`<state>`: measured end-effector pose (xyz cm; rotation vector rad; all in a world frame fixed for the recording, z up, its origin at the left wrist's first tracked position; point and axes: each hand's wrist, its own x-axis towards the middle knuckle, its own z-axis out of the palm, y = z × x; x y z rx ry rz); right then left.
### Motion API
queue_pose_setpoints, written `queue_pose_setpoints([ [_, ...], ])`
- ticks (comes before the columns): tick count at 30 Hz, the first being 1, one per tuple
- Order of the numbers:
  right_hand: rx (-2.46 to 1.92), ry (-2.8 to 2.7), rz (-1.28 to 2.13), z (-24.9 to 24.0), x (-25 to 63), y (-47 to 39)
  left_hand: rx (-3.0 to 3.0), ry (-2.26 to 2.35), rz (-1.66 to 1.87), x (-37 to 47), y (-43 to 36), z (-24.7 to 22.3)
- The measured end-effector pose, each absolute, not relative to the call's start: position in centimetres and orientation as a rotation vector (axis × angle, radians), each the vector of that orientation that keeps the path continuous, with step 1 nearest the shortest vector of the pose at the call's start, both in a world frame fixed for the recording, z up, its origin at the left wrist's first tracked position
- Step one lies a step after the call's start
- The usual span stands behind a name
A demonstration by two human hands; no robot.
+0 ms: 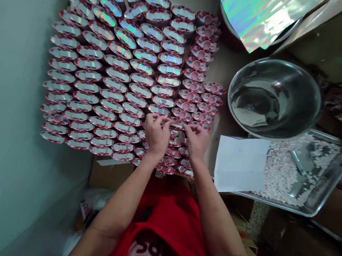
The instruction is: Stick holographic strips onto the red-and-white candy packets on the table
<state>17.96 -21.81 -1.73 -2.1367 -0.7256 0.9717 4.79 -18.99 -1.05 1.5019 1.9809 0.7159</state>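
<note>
Many narrow oval packets (115, 73) with red patterned rims stand packed in rows; most carry a pale, shiny strip across the top. In the right-hand columns, several packets (192, 85) show a pink round piece in the middle instead. My left hand (157, 135) is at the left end of one packet (177, 124) near the front, thumb and fingers pinched together. Opposite it, my right hand (196, 141) pinches at that packet's right end. Whatever thin piece may be between the fingertips is too small to make out.
Right of the rows stands a large steel bowl (271, 129). Iridescent foil sheets (266, 14) lie behind it. A metal tray (341, 169) holds small whitish pieces and a metal scoop (298, 163); a white paper (240, 165) overlaps its left side. A wall (12, 80) borders the left.
</note>
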Motion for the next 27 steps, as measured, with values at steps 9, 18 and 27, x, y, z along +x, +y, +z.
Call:
queue_pose_setpoints([
  [9,-2.336,-0.826,0.93,-1.6,17.9,-20.7,1.668,2.013,0.533,4.9,-18.1,-1.9],
  [18,-2.4,-0.895,0.926,-1.5,17.8,-20.5,1.669,2.025,0.486,5.2,-18.4,-1.8],
  [27,-2.475,-0.882,0.818,-1.8,19.5,-20.8,1.376,2.077,0.563,5.1,-16.3,-1.7],
])
